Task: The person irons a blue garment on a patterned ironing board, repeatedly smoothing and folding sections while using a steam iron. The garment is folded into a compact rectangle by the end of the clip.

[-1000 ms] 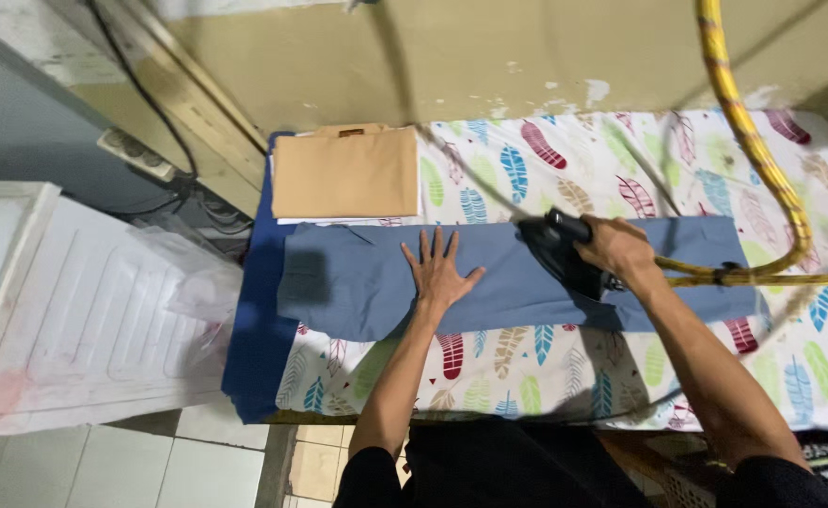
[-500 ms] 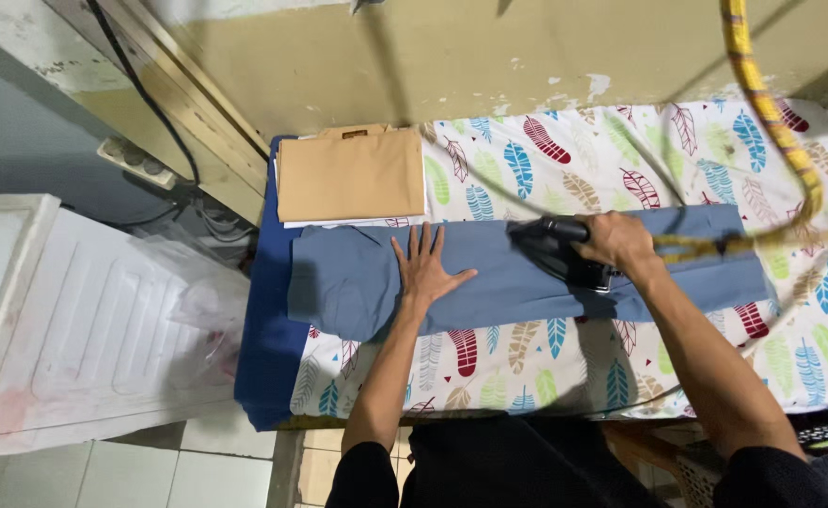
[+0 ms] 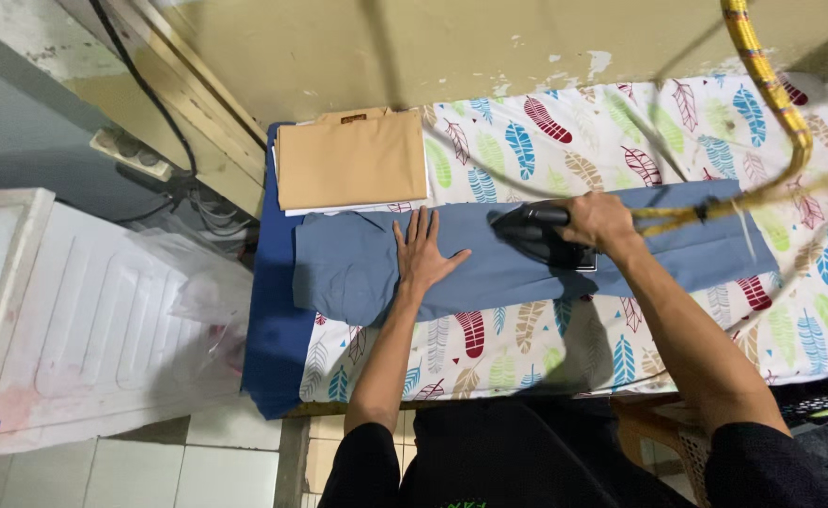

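Here, with left hand (image 3: 423, 252) flat and open on the blue-grey garment (image 3: 527, 265) spread across the feather-print ironing table (image 3: 527, 348), right hand (image 3: 600, 221) clamped on the black iron (image 3: 538, 235) just beside those fingers, probably risking a burn if slid closer.

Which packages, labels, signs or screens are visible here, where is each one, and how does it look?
Label: a small dark tag on the far edge of the folded tan garment, at the board's left end.
Plastic bag: clear and crumpled, left of the board beside the white panel.
No signs or screens are visible.
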